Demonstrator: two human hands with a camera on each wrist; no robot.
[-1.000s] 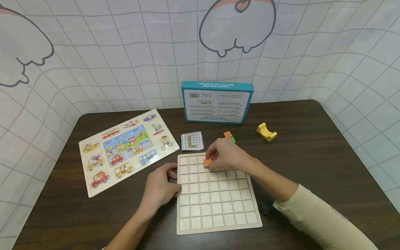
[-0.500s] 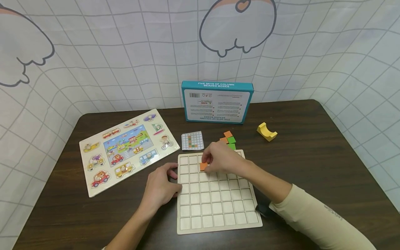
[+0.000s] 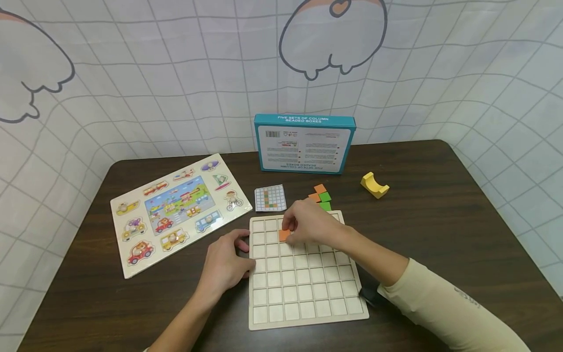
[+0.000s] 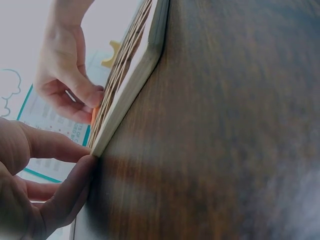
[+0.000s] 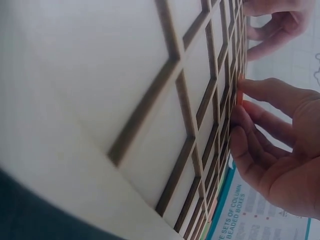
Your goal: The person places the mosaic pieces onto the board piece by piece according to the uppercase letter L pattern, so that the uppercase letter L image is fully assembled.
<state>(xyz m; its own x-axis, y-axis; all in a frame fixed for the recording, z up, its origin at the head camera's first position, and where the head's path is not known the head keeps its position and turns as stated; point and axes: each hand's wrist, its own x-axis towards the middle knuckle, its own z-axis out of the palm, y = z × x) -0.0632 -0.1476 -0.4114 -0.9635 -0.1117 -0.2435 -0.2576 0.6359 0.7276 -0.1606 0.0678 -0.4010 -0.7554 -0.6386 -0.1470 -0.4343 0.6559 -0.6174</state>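
A pale wooden grid board [image 3: 288, 281] lies on the dark table. My right hand [image 3: 310, 222] pinches a small orange square tile [image 3: 284, 235] between thumb and fingers, over the third column from the left, second row from the far edge. In the right wrist view the tile [image 5: 240, 92] is seen edge-on, right at the grid. My left hand [image 3: 224, 261] holds the board's left edge, thumb and fingertips at the rim; the left wrist view has these fingers [image 4: 75, 175] meeting the edge. Loose orange tiles [image 3: 314, 197] and green tiles [image 3: 325, 197] lie beyond the board.
A small card [image 3: 270, 198] with a coloured grid pattern lies beyond the board. A vehicle picture puzzle [image 3: 180, 215] is at left. Behind stands a teal-edged box [image 3: 305, 144]; a yellow curved block [image 3: 375, 186] sits at right.
My right hand has moved left and slightly nearer with the orange tile, mostly in the first half second. Loose tiles behind it have come into view. My left hand stays at the board's edge.
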